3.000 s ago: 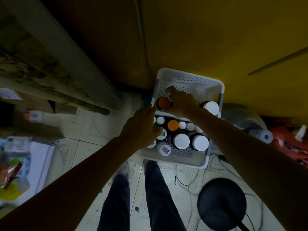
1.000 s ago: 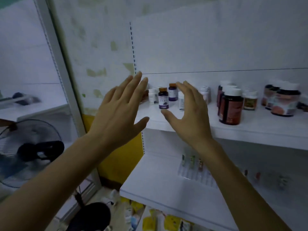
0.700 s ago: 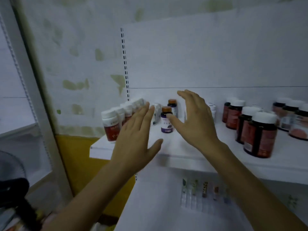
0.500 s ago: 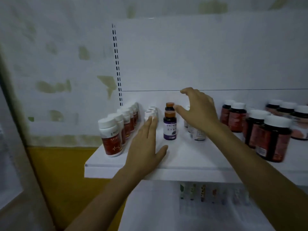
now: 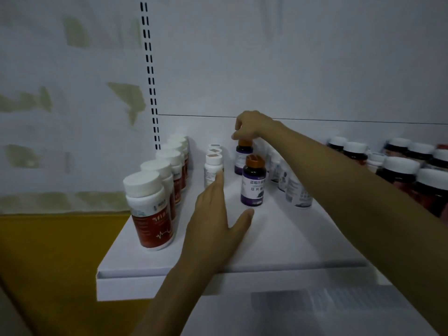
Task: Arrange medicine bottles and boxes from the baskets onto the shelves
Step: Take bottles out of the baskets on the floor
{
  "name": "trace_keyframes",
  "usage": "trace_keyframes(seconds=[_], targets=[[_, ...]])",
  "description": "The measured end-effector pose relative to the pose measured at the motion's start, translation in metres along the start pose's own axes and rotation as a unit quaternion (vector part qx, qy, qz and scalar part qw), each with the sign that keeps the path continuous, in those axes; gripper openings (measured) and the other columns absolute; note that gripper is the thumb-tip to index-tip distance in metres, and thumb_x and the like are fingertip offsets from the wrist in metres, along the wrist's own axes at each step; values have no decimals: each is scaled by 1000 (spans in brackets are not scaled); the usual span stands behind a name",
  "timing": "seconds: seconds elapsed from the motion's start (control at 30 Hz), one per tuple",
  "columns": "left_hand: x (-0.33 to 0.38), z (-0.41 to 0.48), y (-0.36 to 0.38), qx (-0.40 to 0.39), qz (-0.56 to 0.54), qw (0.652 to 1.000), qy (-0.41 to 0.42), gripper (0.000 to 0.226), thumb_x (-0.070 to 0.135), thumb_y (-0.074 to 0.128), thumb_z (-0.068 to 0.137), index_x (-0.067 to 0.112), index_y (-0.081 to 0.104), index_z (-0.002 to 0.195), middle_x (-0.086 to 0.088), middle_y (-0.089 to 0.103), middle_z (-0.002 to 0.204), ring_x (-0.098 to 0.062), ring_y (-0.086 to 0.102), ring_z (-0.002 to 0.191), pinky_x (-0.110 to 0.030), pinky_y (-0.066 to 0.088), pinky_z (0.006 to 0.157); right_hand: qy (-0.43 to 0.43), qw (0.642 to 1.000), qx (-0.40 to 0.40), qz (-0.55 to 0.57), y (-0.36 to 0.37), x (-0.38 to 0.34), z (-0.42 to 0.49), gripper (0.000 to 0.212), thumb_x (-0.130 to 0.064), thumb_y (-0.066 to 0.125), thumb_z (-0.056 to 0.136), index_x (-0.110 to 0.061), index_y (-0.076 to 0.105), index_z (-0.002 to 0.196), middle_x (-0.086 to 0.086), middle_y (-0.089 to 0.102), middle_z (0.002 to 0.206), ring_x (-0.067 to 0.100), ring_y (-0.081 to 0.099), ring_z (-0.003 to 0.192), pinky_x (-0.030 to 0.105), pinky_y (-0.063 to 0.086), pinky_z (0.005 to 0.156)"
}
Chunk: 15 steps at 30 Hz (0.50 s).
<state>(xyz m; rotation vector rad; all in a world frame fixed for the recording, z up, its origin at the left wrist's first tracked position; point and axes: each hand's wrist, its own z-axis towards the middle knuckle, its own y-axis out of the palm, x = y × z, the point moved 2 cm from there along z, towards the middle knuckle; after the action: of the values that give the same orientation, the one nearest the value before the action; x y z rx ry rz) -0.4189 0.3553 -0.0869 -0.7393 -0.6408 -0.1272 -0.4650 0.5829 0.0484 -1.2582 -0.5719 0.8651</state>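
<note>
A white shelf (image 5: 291,238) carries the medicine bottles. Two purple-label bottles with orange caps stand one behind the other: the front one (image 5: 253,184) stands free, and my right hand (image 5: 252,126) reaches to the back with its fingers curled down round the cap of the rear one (image 5: 242,157). My left hand (image 5: 215,229) lies flat on the shelf with straight fingers, its fingertips beside a row of small white bottles (image 5: 213,166). It holds nothing.
A row of red-label bottles with white caps (image 5: 150,209) lines the shelf's left edge. Dark bottles with white caps (image 5: 400,170) crowd the right, and white bottles (image 5: 297,192) stand partly behind my right arm. A lower shelf (image 5: 315,311) juts out below.
The view moved from the floor basket up to the shelf and closer. My right hand went from open to curled over the rear purple bottle's cap; my left hand settled flat on the shelf.
</note>
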Motion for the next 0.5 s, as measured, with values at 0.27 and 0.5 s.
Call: trace_keyframes(seconds=[0.27, 0.5], targets=[[0, -2, -1, 13, -10, 1000, 13, 86, 50, 57, 85, 24, 9, 152, 11, 19, 156, -4, 21, 139, -13, 17, 101, -26, 999, -7, -22, 32, 15, 24, 34, -20, 72, 82, -10, 61, 112, 9, 61, 117, 25, 58, 104, 33, 50, 82], [0, -2, -1, 18, -10, 1000, 16, 85, 47, 59, 85, 26, 9, 151, 11, 20, 155, -4, 22, 138, -13, 17, 104, -102, 979, 177, 10, -2, 5, -2, 23, -6, 54, 88, -10, 61, 110, 10, 59, 113, 28, 55, 103, 30, 43, 73]])
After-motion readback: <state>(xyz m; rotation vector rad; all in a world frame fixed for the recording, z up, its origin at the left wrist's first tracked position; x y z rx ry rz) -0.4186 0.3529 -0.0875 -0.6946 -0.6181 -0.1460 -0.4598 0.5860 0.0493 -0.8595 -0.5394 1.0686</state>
